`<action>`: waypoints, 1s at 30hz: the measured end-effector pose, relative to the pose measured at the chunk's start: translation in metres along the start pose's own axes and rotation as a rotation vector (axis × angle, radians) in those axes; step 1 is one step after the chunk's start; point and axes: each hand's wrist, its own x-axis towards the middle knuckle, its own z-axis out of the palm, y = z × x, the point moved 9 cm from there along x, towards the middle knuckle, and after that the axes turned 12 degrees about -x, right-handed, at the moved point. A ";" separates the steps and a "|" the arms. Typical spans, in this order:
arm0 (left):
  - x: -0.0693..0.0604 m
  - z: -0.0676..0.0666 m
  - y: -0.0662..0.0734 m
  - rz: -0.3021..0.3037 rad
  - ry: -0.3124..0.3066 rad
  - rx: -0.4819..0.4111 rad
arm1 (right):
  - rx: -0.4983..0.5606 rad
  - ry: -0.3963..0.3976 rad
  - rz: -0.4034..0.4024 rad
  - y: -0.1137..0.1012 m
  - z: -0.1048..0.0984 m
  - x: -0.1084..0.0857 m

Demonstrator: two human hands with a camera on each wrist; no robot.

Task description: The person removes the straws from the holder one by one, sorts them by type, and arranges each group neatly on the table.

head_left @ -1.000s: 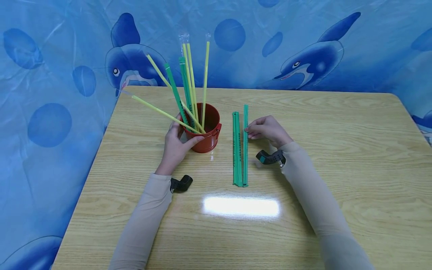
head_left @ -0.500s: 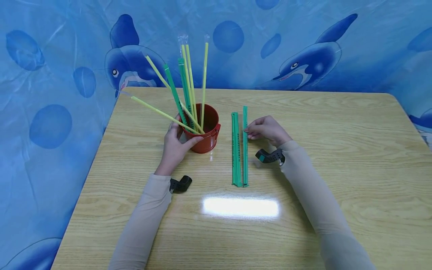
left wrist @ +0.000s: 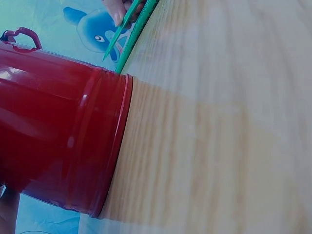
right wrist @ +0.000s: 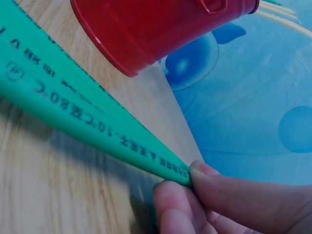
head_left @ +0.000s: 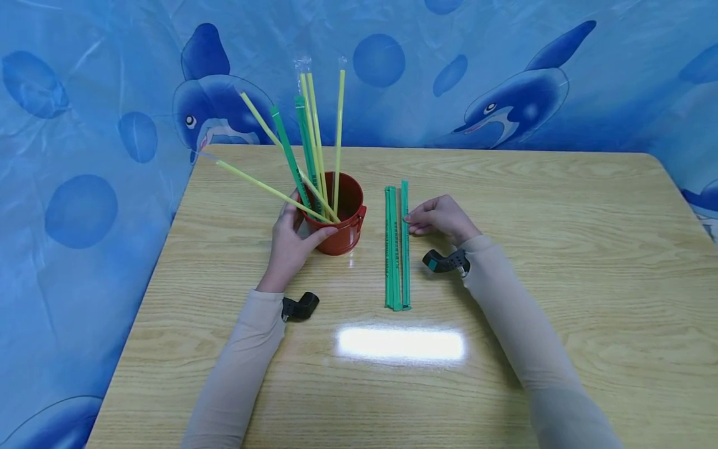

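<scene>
A small red bucket (head_left: 342, 240) stands upright on the table, holding yellow straws (head_left: 339, 125) in clear wrappers and green-wrapped straws (head_left: 286, 143). My left hand (head_left: 288, 249) grips its left side, thumb across the front below the rim; the other fingers are partly hidden behind it. To the bucket's right, my right hand (head_left: 443, 218) pinches a green-wrapped straw (head_left: 406, 268) between thumb and fingers. Dark printing runs along that straw (right wrist: 97, 122) in the right wrist view. Just left of it, more green straws (head_left: 392, 249) lie side by side on the table.
The light wooden table (head_left: 561, 218) reaches back to a blue sheet (head_left: 381, 125) printed with dolphins. A bright light reflection (head_left: 401, 343) lies on the wood in front of the straws. Each wrist carries a small black camera (head_left: 301, 306).
My right hand has shifted slightly left with the pinched straw, bringing it closer to the green straws beside it. My left hand and the bucket have stayed put.
</scene>
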 end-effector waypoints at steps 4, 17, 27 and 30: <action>0.000 -0.001 0.000 0.002 0.005 0.004 | 0.020 0.006 0.001 0.000 0.001 0.000; 0.000 0.000 -0.001 -0.012 0.001 0.006 | -0.017 0.036 -0.001 0.001 0.003 0.001; 0.000 -0.001 -0.001 -0.011 0.002 0.001 | -0.002 0.036 0.006 0.001 0.006 -0.004; -0.001 -0.001 -0.001 -0.019 0.000 0.005 | -0.008 0.036 0.003 0.001 0.006 -0.005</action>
